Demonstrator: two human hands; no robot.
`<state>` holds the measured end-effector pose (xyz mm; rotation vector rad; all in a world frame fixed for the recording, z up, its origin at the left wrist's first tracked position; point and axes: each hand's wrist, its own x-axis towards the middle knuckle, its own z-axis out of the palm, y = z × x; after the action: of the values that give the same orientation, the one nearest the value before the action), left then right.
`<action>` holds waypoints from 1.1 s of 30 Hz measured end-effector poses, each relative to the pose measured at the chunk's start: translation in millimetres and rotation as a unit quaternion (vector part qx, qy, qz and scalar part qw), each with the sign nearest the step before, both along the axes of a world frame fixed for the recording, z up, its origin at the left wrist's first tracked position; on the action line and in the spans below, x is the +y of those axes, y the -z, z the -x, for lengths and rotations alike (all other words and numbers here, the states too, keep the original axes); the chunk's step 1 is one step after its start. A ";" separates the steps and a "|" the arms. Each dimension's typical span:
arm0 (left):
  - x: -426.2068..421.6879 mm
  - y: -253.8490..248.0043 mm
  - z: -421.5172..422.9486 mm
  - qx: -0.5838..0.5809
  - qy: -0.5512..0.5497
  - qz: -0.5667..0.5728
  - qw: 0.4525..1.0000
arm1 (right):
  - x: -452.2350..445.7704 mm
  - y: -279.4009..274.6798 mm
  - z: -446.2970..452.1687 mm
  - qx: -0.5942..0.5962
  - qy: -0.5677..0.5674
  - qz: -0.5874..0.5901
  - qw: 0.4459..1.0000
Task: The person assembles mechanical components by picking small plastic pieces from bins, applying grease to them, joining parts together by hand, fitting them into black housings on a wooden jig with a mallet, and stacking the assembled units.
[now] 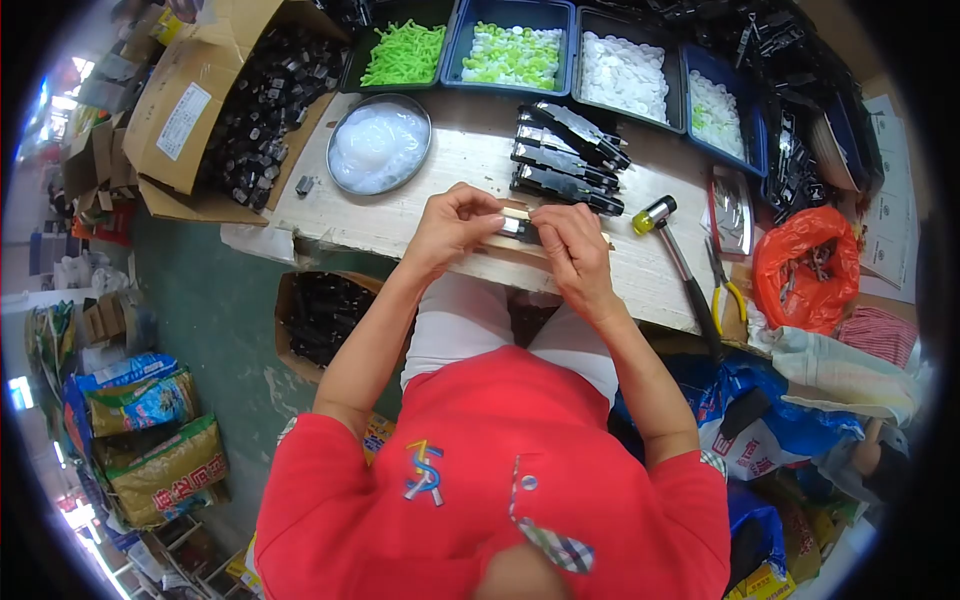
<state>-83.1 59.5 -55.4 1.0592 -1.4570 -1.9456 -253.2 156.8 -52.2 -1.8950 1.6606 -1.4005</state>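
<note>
Near the front edge of the worktable, a small black and silver part lies between my two hands. My left hand has its thumb and fingers closed on the left end of the part. The fingers of my right hand are bent and pressed together over its right end. A pale strip runs just behind the part, between my fingertips. Beyond my hands, several black assemblies lie side by side on the table. A round metal dish with a clear plastic bag in it stands to the left of them.
Bins of green pieces, mixed pieces and white pieces line the back. A cardboard box of black parts stands left. At right are a hammer, yellow-handled pliers and a red bag.
</note>
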 end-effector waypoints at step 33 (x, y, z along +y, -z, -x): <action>-177.2 -30.9 135.2 -0.426 0.092 0.539 0.721 | 20.4 -13.7 223.2 0.407 0.317 -0.308 0.799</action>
<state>-218.3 -117.7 -24.4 1.1967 -2.6938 -0.2482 -476.3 177.2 -38.5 -1.6459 2.8650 0.0511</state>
